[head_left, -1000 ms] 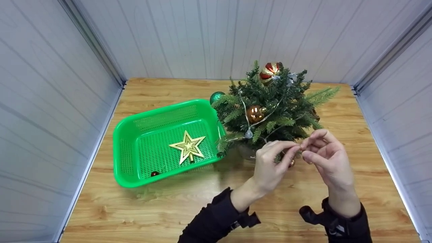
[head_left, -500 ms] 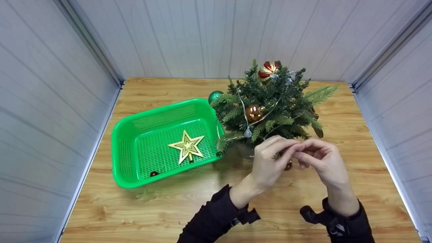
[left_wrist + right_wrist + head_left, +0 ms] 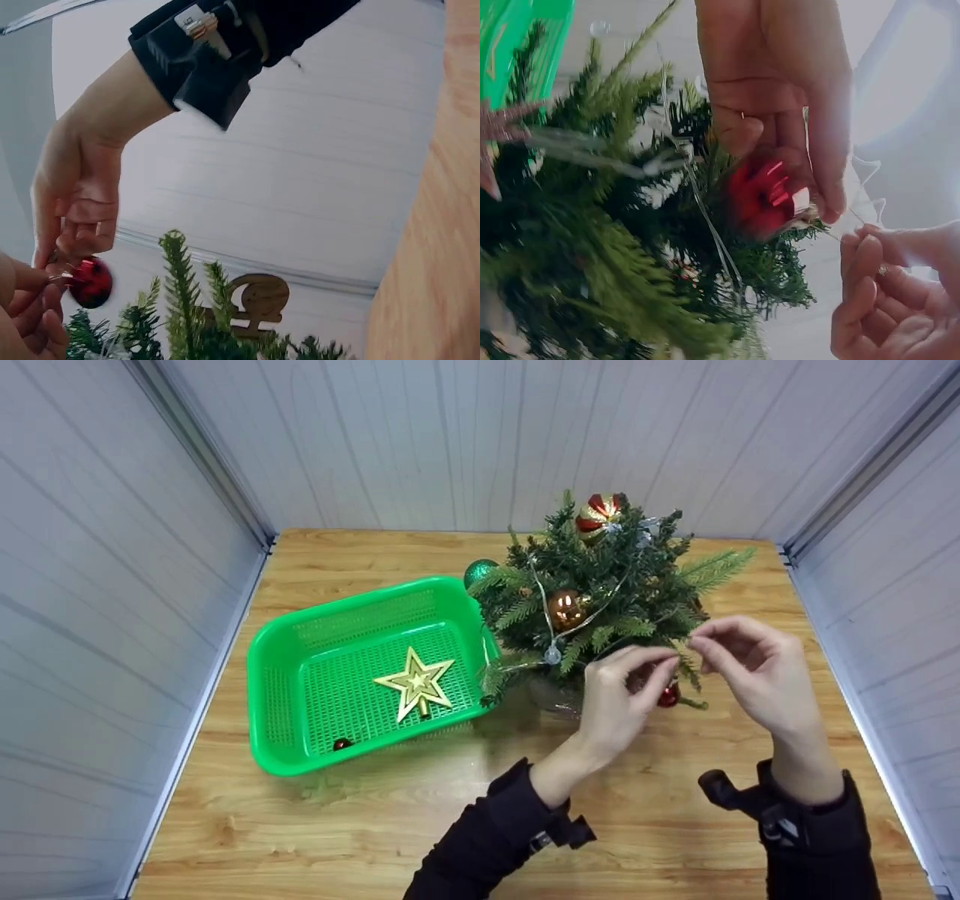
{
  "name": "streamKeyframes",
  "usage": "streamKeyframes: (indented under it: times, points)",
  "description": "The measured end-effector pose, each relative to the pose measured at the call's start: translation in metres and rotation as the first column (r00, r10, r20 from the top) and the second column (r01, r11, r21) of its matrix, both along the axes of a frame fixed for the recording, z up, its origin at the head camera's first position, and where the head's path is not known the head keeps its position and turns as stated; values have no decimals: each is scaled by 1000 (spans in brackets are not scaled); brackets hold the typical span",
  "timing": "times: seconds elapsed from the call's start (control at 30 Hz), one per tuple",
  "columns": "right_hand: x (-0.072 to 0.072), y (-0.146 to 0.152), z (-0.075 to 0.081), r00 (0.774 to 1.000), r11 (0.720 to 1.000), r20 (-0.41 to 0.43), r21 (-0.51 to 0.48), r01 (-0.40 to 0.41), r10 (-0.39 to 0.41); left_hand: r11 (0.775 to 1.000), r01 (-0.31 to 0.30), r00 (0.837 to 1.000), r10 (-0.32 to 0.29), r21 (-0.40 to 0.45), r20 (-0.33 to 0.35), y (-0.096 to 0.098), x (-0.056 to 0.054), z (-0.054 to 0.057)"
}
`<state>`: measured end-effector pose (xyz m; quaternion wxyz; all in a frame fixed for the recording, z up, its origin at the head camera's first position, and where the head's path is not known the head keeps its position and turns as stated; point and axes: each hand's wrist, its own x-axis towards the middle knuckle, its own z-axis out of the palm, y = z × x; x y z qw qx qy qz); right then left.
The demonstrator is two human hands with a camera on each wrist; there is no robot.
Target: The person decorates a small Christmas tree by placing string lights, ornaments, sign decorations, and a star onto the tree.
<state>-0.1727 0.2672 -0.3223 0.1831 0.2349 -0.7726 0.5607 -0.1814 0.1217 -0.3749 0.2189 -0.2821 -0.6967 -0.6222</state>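
A shiny red bauble [image 3: 668,695] hangs below my left hand [image 3: 622,694], at the front right of the small Christmas tree [image 3: 600,585]. My left hand pinches the bauble's string close to its metal cap, as the left wrist view shows with the bauble [image 3: 91,283] beside the fingertips. My right hand [image 3: 772,679] is a short way to the right, its thumb and forefinger together. In the right wrist view thin string [image 3: 861,218] runs between the two hands, and the right fingers [image 3: 870,251] pinch its end.
A green basket [image 3: 259,697] stands left of the tree, holding a gold star [image 3: 417,684] and a small dark red ball [image 3: 342,744]. The tree bears an orange bauble [image 3: 567,610], a red-and-gold one [image 3: 600,517], a green one [image 3: 480,574] and a wooden ornament [image 3: 264,298].
Both hands have risen and shifted right, the bauble coming with them. Fingertips that met half a second ago are apart now, the right hand having moved farther.
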Motion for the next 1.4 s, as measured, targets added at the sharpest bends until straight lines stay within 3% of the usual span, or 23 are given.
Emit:
streamKeyframes:
  times: [0.07, 0.13, 0.23, 0.33, 0.47, 0.53, 0.6, 0.7, 0.87, 1.07, 1.17, 1.27, 1.33, 1.4]
  points:
    - [-5, -2, 5, 992, 989, -57, 85, 121, -116, 994, 32, 997, -39, 102, 73, 7, -2, 4]
    - [-10, -3, 10, 971, 963, -105, 144, 226, -213, 973, 71, 984, -105, 221, 146, 13, -1, 11]
    - [-18, -4, 14, 937, 919, -153, 198, 341, -315, 897, 115, 942, -235, 427, 240, 21, 3, 24]
    - [-26, -4, 14, 907, 877, -183, 241, 416, -380, 816, 88, 905, -305, 571, 297, 29, 3, 33]
    - [-35, -3, 13, 879, 839, -195, 265, 475, -436, 737, 30, 885, -333, 676, 324, 42, -8, 30]
    - [-39, -3, 12, 872, 832, -198, 266, 487, -448, 703, 3, 874, -347, 711, 340, 48, -13, 27]
    - [-41, -3, 13, 869, 828, -198, 269, 492, -453, 683, -30, 860, -354, 730, 367, 52, -16, 25]
    - [-45, -3, 14, 872, 829, -195, 273, 488, -449, 665, -76, 838, -360, 743, 409, 55, -16, 25]
    - [-50, -3, 17, 884, 835, -192, 292, 466, -426, 658, -164, 801, -346, 735, 489, 56, -13, 29]
    - [-56, 3, 20, 918, 850, -142, 346, 398, -371, 648, -265, 731, -349, 714, 587, 62, -10, 31]
    - [-57, 10, 20, 936, 872, -107, 341, 350, -334, 664, -279, 714, -341, 694, 612, 67, -9, 29]
    - [-58, 15, 23, 950, 899, -91, 307, 313, -300, 675, -284, 708, -332, 681, 624, 68, -9, 27]
    - [-58, 15, 25, 952, 904, -91, 296, 307, -293, 665, -295, 704, -335, 686, 627, 68, -11, 26]
    - [-57, 11, 29, 953, 908, -95, 290, 303, -287, 636, -308, 704, -348, 708, 619, 67, -14, 25]
